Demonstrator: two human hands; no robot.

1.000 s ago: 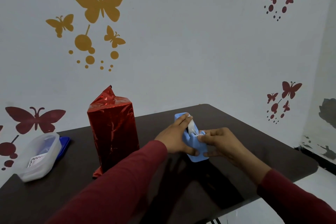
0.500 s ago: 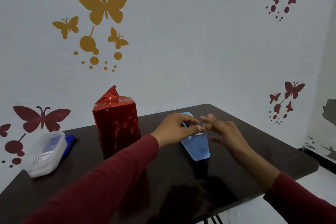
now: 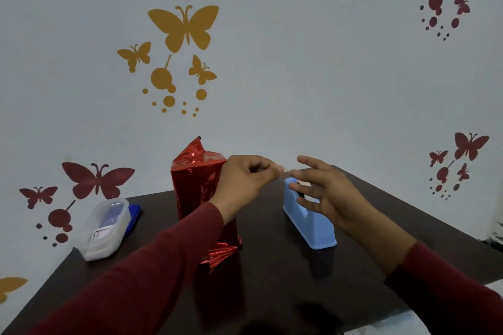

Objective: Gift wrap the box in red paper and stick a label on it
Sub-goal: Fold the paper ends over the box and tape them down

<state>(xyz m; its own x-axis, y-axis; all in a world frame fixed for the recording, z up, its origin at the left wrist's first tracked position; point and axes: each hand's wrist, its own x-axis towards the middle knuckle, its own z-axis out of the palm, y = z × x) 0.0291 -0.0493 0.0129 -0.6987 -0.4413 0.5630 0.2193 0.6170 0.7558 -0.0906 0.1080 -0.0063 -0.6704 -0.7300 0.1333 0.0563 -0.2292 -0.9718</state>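
Head view: box (image 3: 198,187) stood mostly wrapped, ends loose; left hand (image 3: 245,182) pinched tape (image 3: 284,170), right hand (image 3: 324,193) fingers spread; label unstuck.

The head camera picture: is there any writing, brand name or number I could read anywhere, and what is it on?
None can be read.
White card with a wavy dark border inside the clear plastic container: too small and blurred to tell if it carries any text.
Blue tape dispenser: no lettering shows.
Red-wrapped box: shiny foil only, no label or print.
Wall butterfly stickers: shapes only, no words.
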